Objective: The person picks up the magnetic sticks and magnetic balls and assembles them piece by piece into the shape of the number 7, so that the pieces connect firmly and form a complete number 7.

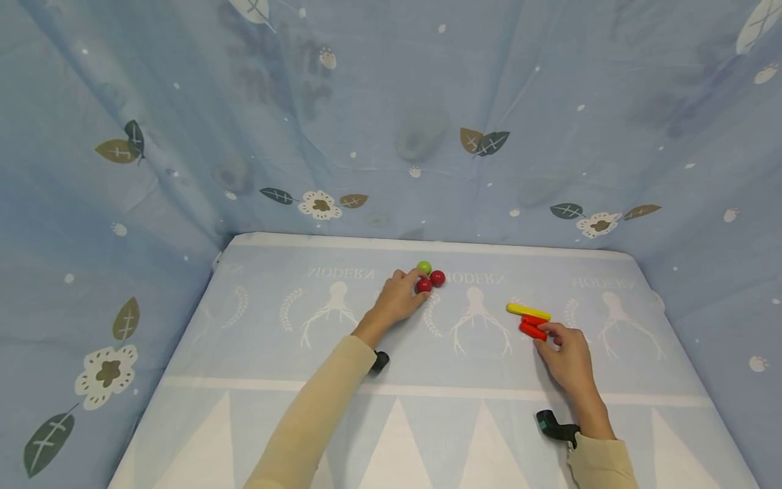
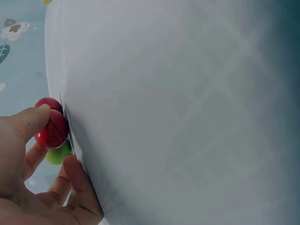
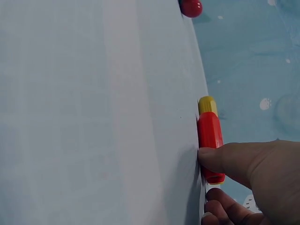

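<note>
Two shiny red balls and a green ball lie grouped near the far side of the table. My left hand holds the nearer red ball between thumb and finger. Just beyond it is the other red ball, and the green one lies by the fingertips. Over to the right, two short red sticks and a longer yellow stick lie side by side. My right hand pinches the nearer red stick at its right end, thumb on its side. The second red stick lies between it and the yellow one.
A patterned pale cloth covers the table. Blue printed curtains rise behind its far edge and along both sides. Dark wrist-camera mounts sit at both wrists.
</note>
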Tool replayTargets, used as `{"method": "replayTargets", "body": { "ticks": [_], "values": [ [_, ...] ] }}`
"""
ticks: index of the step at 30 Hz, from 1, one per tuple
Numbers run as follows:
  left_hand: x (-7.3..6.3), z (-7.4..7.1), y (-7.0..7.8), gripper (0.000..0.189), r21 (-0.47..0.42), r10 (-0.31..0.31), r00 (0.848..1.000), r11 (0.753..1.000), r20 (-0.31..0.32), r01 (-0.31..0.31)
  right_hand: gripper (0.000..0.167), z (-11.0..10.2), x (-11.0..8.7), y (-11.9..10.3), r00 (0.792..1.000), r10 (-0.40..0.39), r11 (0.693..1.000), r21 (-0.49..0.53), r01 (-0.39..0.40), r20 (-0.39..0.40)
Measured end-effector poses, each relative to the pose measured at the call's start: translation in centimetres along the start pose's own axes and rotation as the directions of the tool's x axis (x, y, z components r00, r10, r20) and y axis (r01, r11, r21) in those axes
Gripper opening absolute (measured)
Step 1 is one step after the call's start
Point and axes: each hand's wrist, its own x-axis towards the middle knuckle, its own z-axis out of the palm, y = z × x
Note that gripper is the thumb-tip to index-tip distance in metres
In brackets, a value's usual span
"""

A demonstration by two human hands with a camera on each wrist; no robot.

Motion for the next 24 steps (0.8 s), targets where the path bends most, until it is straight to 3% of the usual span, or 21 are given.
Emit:
{"method": "replayTargets", "body": {
  "ticks": [14,24],
  "values": [
    [-0.5,-0.1,0.1,0.044,-0.052,-0.014,1.000,0.999,0.003,0.014,0.028,-0.1,-0.2,-0.3,0.999,0.034,0.999,-0.010,-0.034,0.002],
    [-1.9,-1.1,-0.4,0.040,-0.093,-0.004,1.000,0.996,-0.020,0.002,0.027,-0.1,0.2,-2.1,0.998,-0.055,0.997,0.053,0.056,-0.019]
  ]
}}
